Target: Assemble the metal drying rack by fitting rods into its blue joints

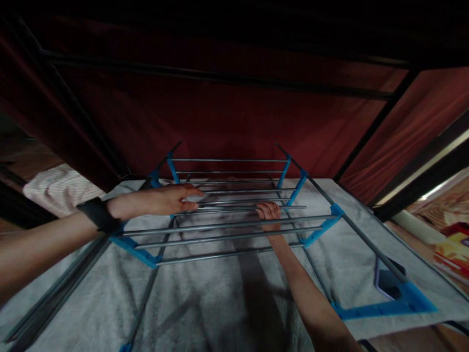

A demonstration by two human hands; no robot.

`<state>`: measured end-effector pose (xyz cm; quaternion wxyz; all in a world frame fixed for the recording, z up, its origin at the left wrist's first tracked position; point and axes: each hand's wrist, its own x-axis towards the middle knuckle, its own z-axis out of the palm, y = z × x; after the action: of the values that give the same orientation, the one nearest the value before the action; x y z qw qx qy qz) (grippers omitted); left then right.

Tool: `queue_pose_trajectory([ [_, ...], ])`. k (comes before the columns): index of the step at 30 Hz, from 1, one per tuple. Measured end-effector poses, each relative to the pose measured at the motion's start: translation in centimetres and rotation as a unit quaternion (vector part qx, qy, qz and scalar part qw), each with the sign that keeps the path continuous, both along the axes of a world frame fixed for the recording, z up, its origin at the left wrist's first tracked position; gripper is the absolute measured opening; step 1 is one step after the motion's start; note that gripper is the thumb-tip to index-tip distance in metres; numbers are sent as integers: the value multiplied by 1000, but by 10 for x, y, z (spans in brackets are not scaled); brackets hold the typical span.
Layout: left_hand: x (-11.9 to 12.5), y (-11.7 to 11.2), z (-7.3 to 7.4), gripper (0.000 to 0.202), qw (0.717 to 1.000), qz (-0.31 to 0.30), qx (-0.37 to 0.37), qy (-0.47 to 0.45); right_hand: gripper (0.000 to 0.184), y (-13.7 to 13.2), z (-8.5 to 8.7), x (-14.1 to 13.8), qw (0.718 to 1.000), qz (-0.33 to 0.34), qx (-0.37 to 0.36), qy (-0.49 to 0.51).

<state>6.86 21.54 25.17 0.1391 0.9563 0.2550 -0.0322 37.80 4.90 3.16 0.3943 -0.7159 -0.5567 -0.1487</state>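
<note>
Rack work fills the middle of the view. A metal rack (220, 238) of grey rods on blue connectors (322, 226) stands on a pale blanket (205, 303).

The left hand (161, 200), which wears a black wristband (98, 214), comes in from 9 o'clock. It lies flat over the upper rods with its fingers straight and its grip released. The fingertips touch the 9 o'clock end of one rod (234, 208) that looks loose.

The right hand (269, 213) comes up from 5 o'clock beneath the rack. Its grip is clenched round that same rod from below, near the rod's 3 o'clock end. That end seems to stop short of the connector beside it.

As I read it, the step in hand is the handling of this single rod among its fixed neighbours, with the right hand carrying it and the left steadying it. Any further shift calls for holding the rod level and parallel to the others and lining its free end up with the blue piece at 3 o'clock. It also calls for only a light press from the left palm, since the rack stands on soft cloth and could tip.

At 4 o'clock of the rack a phone (390, 283) lies on the blanket, touching a blue corner piece (388, 309). A dark red curtain (234, 117) hangs at 12 o'clock, and a striped cloth (60, 188) lies at 10 o'clock.
</note>
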Motion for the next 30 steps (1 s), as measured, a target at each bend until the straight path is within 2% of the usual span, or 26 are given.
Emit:
queue_pose_trajectory([
  [3,17,4,-21,69,999,-32,4,38,23,8,4,5,1000,8,7,-5],
  [6,28,12,-38,72,997,-61,-51,11,25,15,12,9,999,28,18,-11],
  [9,38,21,-51,71,991,-55,-122,-10,25,21,23,10,999,40,33,-11],
  [11,44,24,-56,69,990,-36,-136,-22,23,24,30,11,998,33,50,-9],
  [14,50,26,-57,74,992,-4,-108,-63,29,24,38,15,993,-25,113,21],
  [17,53,29,-53,81,993,18,-77,-89,39,19,40,23,972,-109,195,79],
  [19,55,32,-51,81,993,21,-68,-91,46,15,40,33,958,-151,218,112],
  [25,72,36,-51,73,992,12,-82,-92,69,7,38,72,945,-192,207,166],
  [30,80,37,-51,80,991,6,-81,-109,77,7,30,96,945,-186,171,205],
])
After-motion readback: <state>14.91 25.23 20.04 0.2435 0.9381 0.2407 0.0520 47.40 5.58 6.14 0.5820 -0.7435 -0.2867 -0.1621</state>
